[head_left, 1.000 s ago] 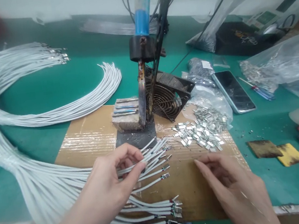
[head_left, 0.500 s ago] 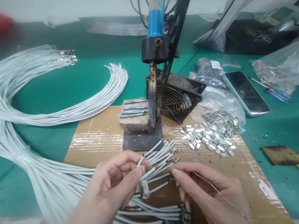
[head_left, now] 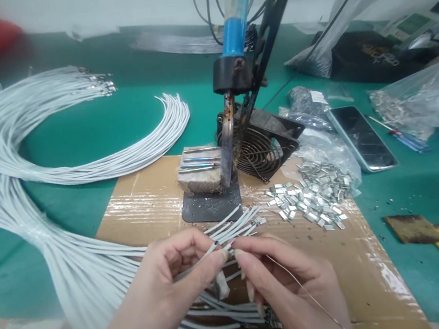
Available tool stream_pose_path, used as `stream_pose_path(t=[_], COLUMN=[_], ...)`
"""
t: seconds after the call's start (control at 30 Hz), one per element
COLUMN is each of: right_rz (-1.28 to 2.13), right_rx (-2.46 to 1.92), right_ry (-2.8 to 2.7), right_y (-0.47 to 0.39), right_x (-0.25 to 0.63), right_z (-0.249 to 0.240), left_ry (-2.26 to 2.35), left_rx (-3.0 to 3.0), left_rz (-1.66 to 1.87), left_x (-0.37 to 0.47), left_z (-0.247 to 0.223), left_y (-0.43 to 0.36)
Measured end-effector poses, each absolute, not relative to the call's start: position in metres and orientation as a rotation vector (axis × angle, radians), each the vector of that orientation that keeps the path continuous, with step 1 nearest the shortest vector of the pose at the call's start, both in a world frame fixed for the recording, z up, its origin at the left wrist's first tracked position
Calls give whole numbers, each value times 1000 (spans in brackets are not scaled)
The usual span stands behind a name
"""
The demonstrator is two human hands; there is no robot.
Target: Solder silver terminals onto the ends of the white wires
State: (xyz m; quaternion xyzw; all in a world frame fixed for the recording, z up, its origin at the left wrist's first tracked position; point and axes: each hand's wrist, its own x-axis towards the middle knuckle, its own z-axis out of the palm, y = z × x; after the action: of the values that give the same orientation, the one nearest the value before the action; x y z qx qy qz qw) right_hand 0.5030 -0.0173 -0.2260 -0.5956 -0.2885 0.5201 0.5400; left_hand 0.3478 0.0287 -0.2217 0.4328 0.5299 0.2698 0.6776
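Right hand point(head_left: 292, 285) leftward over cardboard point(head_left: 360, 270) on tabletop point(head_left: 81, 135)

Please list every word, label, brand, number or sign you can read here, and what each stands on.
No readable text in this view.
Small rectangular white label on the grey plastic-wrapped bundle: too small and blurred to read.
Blue cylindrical handle with a pale patch: no lettering can be made out.
Rectangular pale-edged phone: dark screen, no text legible.
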Motion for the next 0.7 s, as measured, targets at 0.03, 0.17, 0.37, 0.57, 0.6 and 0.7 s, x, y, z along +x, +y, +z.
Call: stream_pose_path(t=[0.03,0.17,0.37,0.57,0.6,0.7], right_rz=[1239,1241,1234,1261,1287,1450], right_rx=[-1408,-1397,-1455,-1500,-1507,-1536], right_ry=[-677,-665,-729,-834,-859,-935], right_y=[-17,-17,-18,-17,-16,-11], right_x=[503,505,512,522,525,535], right_z=[-225,-225,-226,-219,-216,-210], left_ry=[1202,1234,1293,1284,1298,1315], left_rx=[990,1072,1161,1283,1298,1387], left_rz=[610,610,579,543,532,488], left_x=[349,355,357,357,358,360], left_z=[-222,-220,-215,-220,-219,-217], left_y=[28,24,19,16,15,13])
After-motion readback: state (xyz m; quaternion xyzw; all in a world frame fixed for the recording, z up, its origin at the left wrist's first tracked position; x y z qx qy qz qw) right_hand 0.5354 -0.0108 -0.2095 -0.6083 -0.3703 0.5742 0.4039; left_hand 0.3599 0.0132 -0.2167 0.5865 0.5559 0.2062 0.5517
